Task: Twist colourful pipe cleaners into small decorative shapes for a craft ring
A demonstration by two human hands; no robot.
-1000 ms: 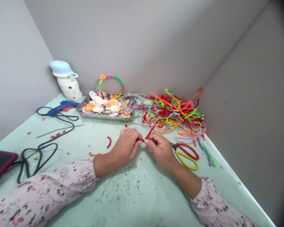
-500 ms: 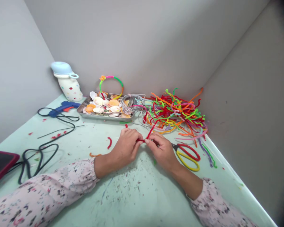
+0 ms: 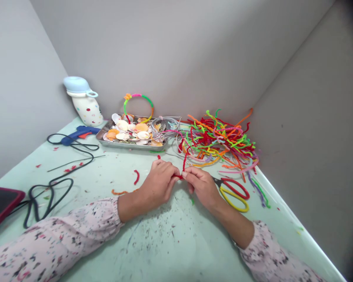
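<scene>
Between my hands is a red pipe cleaner (image 3: pixel 184 161), bent so that one part stands up above my fingertips. My left hand (image 3: pixel 160 180) is closed, pinching it from the left side. From the right, my right hand (image 3: pixel 200 183) pinches it with thumb and forefinger close to the left fingertips. Part of the pipe cleaner is hidden inside my fingers. Just right of my right hand lie scissors (image 3: pixel 233 194) with red and yellow handles, their blades partly covered by the hand. A short red pipe cleaner piece (image 3: pixel 136 177) rests left of my left hand.
Behind my hands stands a metal tray (image 3: pixel 129 147) of shells with a colourful pipe cleaner ring (image 3: pixel 147 98). A heap of pipe cleaners (image 3: pixel 220 137) lies at back right. At left are a blue glue gun (image 3: pixel 73 136), black cord (image 3: pixel 51 182), bottle (image 3: pixel 86 109) and red-edged device (image 3: pixel 2 203).
The upright part of the red pipe cleaner has swung from a rightward slant to nearly vertical. My right fingers have shifted slightly; both hands still pinch it.
</scene>
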